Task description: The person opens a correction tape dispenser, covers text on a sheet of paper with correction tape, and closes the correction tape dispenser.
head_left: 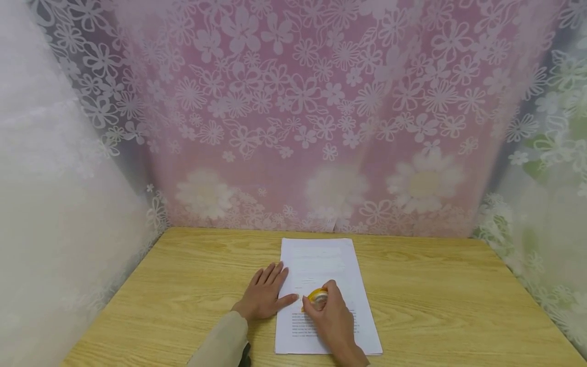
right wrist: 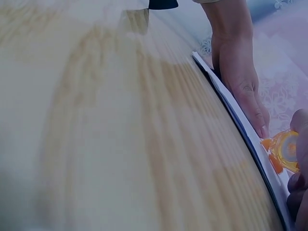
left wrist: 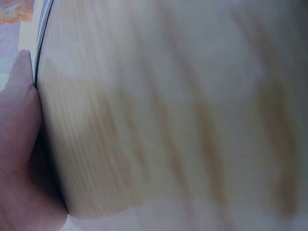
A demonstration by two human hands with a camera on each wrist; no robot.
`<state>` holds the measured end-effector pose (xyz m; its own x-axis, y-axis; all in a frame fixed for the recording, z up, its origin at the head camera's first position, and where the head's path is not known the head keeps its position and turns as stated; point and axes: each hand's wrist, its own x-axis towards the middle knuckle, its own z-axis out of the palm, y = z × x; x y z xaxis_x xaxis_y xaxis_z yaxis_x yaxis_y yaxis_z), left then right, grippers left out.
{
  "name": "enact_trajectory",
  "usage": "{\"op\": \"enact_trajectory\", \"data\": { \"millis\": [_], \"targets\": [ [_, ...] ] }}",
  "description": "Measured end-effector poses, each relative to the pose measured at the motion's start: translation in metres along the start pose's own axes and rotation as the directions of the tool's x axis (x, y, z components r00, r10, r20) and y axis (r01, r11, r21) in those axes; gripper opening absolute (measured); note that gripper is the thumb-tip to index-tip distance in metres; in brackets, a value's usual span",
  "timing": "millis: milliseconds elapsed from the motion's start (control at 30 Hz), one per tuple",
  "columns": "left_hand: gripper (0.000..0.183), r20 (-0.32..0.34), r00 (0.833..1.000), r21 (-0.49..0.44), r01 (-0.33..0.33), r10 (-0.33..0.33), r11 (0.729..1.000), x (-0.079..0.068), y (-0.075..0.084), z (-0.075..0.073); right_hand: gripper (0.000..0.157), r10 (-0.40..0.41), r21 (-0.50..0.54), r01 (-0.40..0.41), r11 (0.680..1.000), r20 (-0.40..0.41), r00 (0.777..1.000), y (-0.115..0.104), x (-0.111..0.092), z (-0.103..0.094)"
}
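Note:
A stack of printed white paper [head_left: 321,265] lies on the wooden table. My left hand [head_left: 266,295] rests flat across its left edge, fingers spread and thumb on the top sheet. Between thumb and fingers, my right hand [head_left: 335,321] holds an orange and clear correction tape dispenser [right wrist: 284,149], its lower end down at the sheet by the start of a block of text. The left thumb is close beside the dispenser. Part of the dispenser is hidden by the right fingers [right wrist: 299,178]. In the left wrist view the left hand [left wrist: 19,125] shows at the paper's edge.
The wood-grain table [head_left: 449,295] extends on both sides of the paper. A pink flowered curtain [head_left: 293,127] hangs behind it, with pale sheets at the left [head_left: 69,204] and right [head_left: 545,219]. A dark band [head_left: 245,354] shows below the left sleeve.

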<state>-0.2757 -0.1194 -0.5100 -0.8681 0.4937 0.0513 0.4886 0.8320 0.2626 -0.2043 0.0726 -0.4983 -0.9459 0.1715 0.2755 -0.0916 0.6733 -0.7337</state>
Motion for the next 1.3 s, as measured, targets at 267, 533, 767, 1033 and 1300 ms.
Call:
{"op": "enact_trajectory", "data": {
  "millis": [267,533,767,1033,1300],
  "targets": [
    [0.084,-0.002,1.0,0.014,-0.006,0.006,1.0,0.001,0.0,0.002,0.044,-0.001,-0.016,0.001,1.0,-0.003,1.0,0.004,0.0,-0.004],
    [0.084,-0.008,1.0,-0.01,-0.005,0.005,1.0,0.001,0.001,0.001,0.043,-0.006,-0.024,0.007,1.0,0.011,1.0,0.007,0.002,-0.008],
    [0.083,-0.002,1.0,-0.01,-0.002,0.002,1.0,0.0,0.002,-0.001,0.042,0.007,-0.006,-0.007,1.0,0.023,1.0,0.008,0.003,-0.013],
    [0.085,0.011,1.0,-0.018,0.01,-0.009,1.0,0.0,0.001,-0.002,0.043,0.022,-0.003,-0.022,1.0,0.029,0.999,0.011,0.004,-0.016],
    [0.085,0.009,1.0,-0.026,0.014,-0.014,1.0,0.0,0.001,-0.002,0.042,0.016,-0.01,-0.015,1.0,0.029,0.999,0.013,0.004,-0.019]
  ]
}}
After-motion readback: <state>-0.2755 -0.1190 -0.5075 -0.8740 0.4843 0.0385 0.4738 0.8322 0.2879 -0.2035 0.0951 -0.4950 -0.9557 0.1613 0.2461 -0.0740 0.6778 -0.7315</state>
